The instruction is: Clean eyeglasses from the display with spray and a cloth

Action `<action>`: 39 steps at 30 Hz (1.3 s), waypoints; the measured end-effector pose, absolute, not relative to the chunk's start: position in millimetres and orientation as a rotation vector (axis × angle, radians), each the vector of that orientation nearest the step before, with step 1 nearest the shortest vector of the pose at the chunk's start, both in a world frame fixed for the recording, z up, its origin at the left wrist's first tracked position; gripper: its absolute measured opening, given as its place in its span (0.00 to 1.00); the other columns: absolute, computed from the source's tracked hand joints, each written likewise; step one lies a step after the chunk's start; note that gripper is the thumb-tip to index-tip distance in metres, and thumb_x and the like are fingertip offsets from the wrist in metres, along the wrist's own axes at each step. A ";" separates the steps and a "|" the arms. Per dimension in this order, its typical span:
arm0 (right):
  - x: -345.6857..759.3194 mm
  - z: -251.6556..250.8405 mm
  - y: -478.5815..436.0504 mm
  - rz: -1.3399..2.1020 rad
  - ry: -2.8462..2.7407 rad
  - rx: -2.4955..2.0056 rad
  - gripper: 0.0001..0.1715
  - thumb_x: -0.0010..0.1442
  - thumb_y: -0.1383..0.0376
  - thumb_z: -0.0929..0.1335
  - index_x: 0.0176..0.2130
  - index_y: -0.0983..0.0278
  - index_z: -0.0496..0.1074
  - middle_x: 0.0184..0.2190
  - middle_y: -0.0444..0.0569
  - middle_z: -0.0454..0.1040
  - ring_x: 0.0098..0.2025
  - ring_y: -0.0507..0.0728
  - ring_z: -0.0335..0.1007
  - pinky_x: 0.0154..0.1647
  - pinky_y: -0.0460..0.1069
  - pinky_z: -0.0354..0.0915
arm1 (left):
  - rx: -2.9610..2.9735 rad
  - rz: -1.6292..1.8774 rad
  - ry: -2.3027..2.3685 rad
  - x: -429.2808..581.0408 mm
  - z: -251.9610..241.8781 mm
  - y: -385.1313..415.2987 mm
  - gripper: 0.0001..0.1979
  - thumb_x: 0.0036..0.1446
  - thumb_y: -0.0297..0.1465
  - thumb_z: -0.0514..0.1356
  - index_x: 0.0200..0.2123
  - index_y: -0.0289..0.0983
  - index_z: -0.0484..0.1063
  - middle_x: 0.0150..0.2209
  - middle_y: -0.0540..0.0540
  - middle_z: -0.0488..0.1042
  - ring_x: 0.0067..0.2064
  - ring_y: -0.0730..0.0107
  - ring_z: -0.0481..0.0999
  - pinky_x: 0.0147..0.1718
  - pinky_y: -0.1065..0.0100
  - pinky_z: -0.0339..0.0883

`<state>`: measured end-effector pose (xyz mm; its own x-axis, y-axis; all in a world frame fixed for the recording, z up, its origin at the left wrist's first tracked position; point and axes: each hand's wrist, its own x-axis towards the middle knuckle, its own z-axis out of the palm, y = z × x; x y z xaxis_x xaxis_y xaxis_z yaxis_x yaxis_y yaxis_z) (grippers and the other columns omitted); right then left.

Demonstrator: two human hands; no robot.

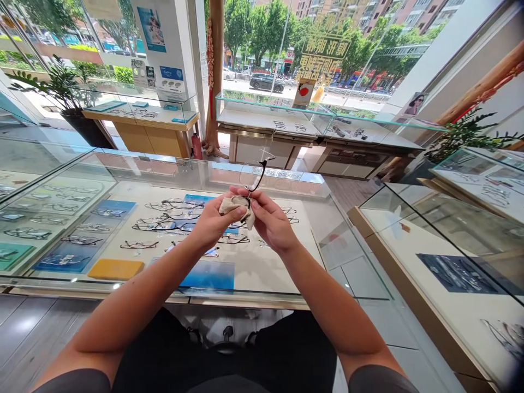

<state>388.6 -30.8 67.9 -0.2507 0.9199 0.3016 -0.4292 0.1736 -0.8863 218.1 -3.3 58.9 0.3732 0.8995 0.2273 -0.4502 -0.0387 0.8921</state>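
Note:
Both my hands are close together over the glass display case (pixel 262 284). Between them is a pair of eyeglasses (pixel 258 183), with a dark temple sticking up and away from me. My left hand (pixel 215 218) pinches a crumpled beige cloth (pixel 231 205) around part of the glasses, its thumb lying on the cloth. My right hand (pixel 273 221) grips the frame with thumb and fingers, touching the cloth's edge. The cloth and fingers hide much of the lenses.
Several eyeglasses (pixel 174 225) lie inside the case beneath my hands, near blue display cards (pixel 208 275) and a yellow box (pixel 115 269). Another glass case (pixel 409 245) stands at right. More display counters (pixel 266 117) line the window, with potted plants (pixel 61 93) nearby.

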 end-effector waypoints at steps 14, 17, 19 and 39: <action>378.5 55.3 -36.2 0.866 -1.398 -0.823 0.24 0.73 0.40 0.70 0.43 0.57 0.72 0.38 0.44 0.73 0.39 0.55 0.67 0.45 0.51 0.67 | 1.065 1.149 0.538 217.2 67.4 -1.9 0.30 0.47 0.49 0.84 0.36 0.37 0.72 0.30 0.52 0.69 0.32 0.72 0.67 0.34 0.69 0.63; 379.0 53.0 -40.1 0.718 -1.478 -0.863 0.25 0.78 0.41 0.65 0.40 0.56 0.69 0.31 0.42 0.65 0.33 0.55 0.59 0.38 0.52 0.60 | 1.085 1.140 0.559 218.0 66.7 -3.1 0.33 0.46 0.52 0.83 0.35 0.37 0.70 0.30 0.53 0.68 0.32 0.73 0.66 0.33 0.70 0.63; 379.2 52.8 -41.9 0.679 -1.491 -0.899 0.27 0.78 0.40 0.63 0.37 0.56 0.68 0.29 0.42 0.63 0.31 0.56 0.57 0.36 0.52 0.57 | 1.132 1.140 0.571 217.5 65.7 -3.1 0.33 0.47 0.53 0.82 0.35 0.37 0.70 0.29 0.54 0.65 0.31 0.74 0.63 0.32 0.70 0.60; 386.3 62.4 -30.5 0.748 -1.232 -0.881 0.17 0.66 0.46 0.77 0.41 0.55 0.85 0.43 0.48 0.80 0.44 0.59 0.72 0.52 0.56 0.70 | 1.523 1.088 0.556 210.7 65.8 1.8 0.26 0.64 0.55 0.72 0.42 0.35 0.80 0.36 0.46 0.74 0.39 0.64 0.69 0.42 0.63 0.65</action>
<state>386.3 -30.5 62.4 0.1863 0.8650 0.4659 -0.0141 0.4765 -0.8790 210.7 1.8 65.8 0.4622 0.8221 0.3325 -0.2121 -0.2616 0.9416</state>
